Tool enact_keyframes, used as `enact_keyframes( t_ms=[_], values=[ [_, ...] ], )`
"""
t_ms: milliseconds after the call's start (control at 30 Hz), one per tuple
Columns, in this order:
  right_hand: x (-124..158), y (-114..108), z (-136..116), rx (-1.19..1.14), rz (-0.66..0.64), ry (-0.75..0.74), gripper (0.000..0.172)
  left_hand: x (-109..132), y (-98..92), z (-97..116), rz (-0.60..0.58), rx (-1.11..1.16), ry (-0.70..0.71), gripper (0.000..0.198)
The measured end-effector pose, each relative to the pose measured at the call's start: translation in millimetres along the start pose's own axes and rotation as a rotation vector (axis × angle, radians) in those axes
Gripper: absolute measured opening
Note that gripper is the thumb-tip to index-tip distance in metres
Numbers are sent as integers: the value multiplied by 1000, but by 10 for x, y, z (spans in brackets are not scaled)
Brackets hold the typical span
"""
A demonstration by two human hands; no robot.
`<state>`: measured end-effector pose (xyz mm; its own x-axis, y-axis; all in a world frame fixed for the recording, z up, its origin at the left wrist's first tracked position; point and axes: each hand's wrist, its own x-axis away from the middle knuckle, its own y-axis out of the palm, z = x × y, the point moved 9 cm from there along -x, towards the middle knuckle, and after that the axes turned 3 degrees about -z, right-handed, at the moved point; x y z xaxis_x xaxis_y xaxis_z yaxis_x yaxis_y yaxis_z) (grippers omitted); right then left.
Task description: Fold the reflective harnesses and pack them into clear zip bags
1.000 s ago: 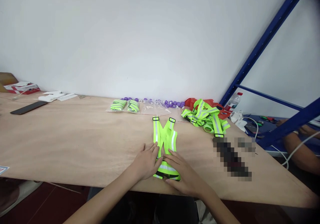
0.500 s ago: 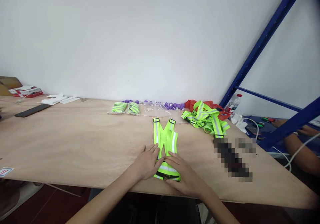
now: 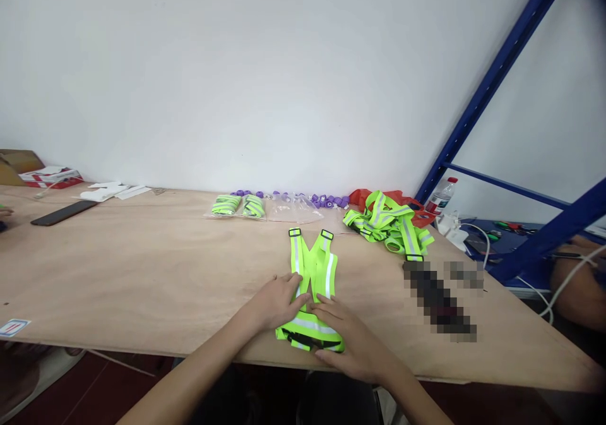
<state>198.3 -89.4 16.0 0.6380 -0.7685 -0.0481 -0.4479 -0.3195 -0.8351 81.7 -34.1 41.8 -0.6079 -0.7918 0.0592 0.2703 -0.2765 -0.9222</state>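
A neon-yellow reflective vest (image 3: 312, 266) made of straps with silver stripes is laid out on the table near its front edge. Two black buckles top its shoulder straps, and the waist band is bunched at the bottom. My left hand (image 3: 274, 302) rests open on the left strap, fingers extended. Over the right side of the waist band lies my right hand (image 3: 353, 340), open, its fingers stretched across the band and its thumb low by the bottom edge. Part of the band is hidden under both hands.
Bagged folded vests (image 3: 226, 205), clear plastic bags (image 3: 296, 209) and purple rolls (image 3: 326, 201) line the wall. A tangled pile of reflective straps (image 3: 386, 220), a bottle (image 3: 442, 196) and a blue rack (image 3: 487, 103) stand right. Another person's arm (image 3: 575, 289) shows beyond.
The waist band's lower left end has spread out to the left, showing more of its black edge. Both hands have shifted only slightly and still lie on the vest.
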Motion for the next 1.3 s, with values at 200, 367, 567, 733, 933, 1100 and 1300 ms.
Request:
enact_keyframes(
  t_ms=[200, 367, 567, 733, 933, 1100, 1300],
  values=[
    [23, 12, -25, -25, 1, 31, 67, 9, 41, -4, 38, 2, 41, 45],
    [18, 18, -25, -34, -12, 35, 68, -19, 85, -56, 30, 17, 33, 50],
    [31, 18, -37, -12, -5, 42, 67, 18, 2, -79, 18, 132, 73, 52],
    [40, -3, -53, 6, 4, 35, 64, 227, -124, 54, 111, 268, 216, 40],
    [27, 8, -81, 8, -29, 21, 64, 660, -5, 333, 173, 188, 411, 26],
    [27, 0, -64, 25, -33, 57, 64, 781, 207, 301, 126, 124, 400, 33],
    [40, 47, -53, 64, -31, 32, 67, 739, 328, 180, 197, 75, 355, 35]
  ],
)
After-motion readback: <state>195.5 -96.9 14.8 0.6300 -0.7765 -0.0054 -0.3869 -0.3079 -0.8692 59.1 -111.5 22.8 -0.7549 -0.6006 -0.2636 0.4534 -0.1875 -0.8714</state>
